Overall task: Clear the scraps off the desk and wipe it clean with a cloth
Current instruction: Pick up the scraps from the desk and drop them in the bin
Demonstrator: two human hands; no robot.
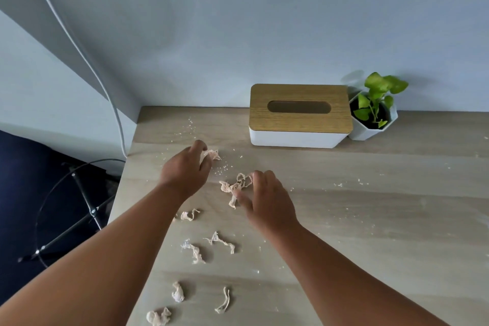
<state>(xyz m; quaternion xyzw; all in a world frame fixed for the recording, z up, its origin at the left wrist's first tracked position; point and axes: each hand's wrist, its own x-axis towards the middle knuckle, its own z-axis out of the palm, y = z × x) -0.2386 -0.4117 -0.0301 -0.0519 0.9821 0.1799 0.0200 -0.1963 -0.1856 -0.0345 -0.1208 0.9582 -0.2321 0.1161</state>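
Wood: the table [370, 206] was pale grain, dusted with small white crumbs, most of them up near the back left.
Left hand: the left hand [185, 169] was out over the back left part of the table, fingers curled round a small pinkish scrap [213, 154] that poked out past the fingertips. Clamped on it, as far as I could see.
Right hand: the right hand [267, 198] sat just right of it, fingers spread and fairly loose, thumb and fingertips touching a bigger tangled scrap [234, 188]. Not really closed round it, more resting on it.
Loose scraps: 6 more twisted bits lay nearer the front, between and below the forearms. 1 small one [190, 215] was just under the left wrist, 2 [194, 251] [221, 241] were side by side in the middle, then 2 [177, 292] [224, 300] further down, and a crumpled one [158, 316] was right at the bottom edge.
Tissue box: a white tissue box [299, 114] with a wooden slotted lid stood at the back against the wall, well apart from the hands.
Plant: a little green plant [375, 106] in a white faceted pot was just beside the box, on its right.
Off the table: a black wire-frame thing [74, 209] stood on the dark floor to the left, and a white cable [105, 92] ran down the wall.
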